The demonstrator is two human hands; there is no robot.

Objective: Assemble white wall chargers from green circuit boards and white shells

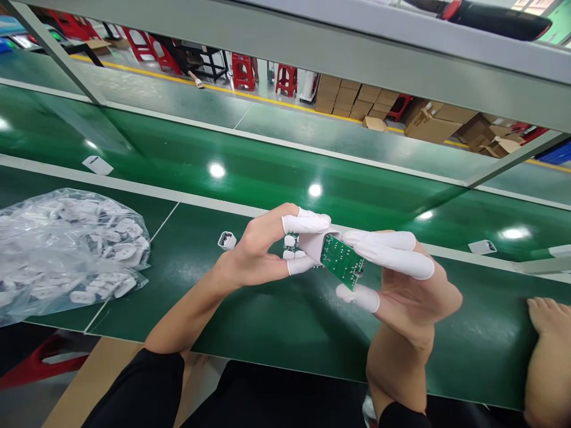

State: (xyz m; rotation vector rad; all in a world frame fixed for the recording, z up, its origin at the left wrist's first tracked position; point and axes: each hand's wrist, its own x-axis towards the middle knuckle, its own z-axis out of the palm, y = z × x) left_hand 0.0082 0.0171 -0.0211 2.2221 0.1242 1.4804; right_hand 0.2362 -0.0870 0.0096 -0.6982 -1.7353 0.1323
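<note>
Looking down from the head camera, we note both hands at work at mid-bench, white covers on the gripping digits. Left hand: finger and thumb pinched on a white housing, held up off the green bench. Between those digits we see a scrap of green with small white rounded shapes; we cannot tell what they are. Right hand: fingers above, thumb below, gripping a green circuit board, tilted, its left end at the housing's mouth. Whether that end sits inside, we cannot tell.

Left on the bench: a clear plastic bag bulging with white parts. Just beyond the left forearm, a small white case, open end showing dark. On the far green strip, a white piece at left; at right, a second case, lying on its side. Near right edge: a co-worker's hand on the bench, well apart from ours. Farther off, we log red stools and stacked cartons.
</note>
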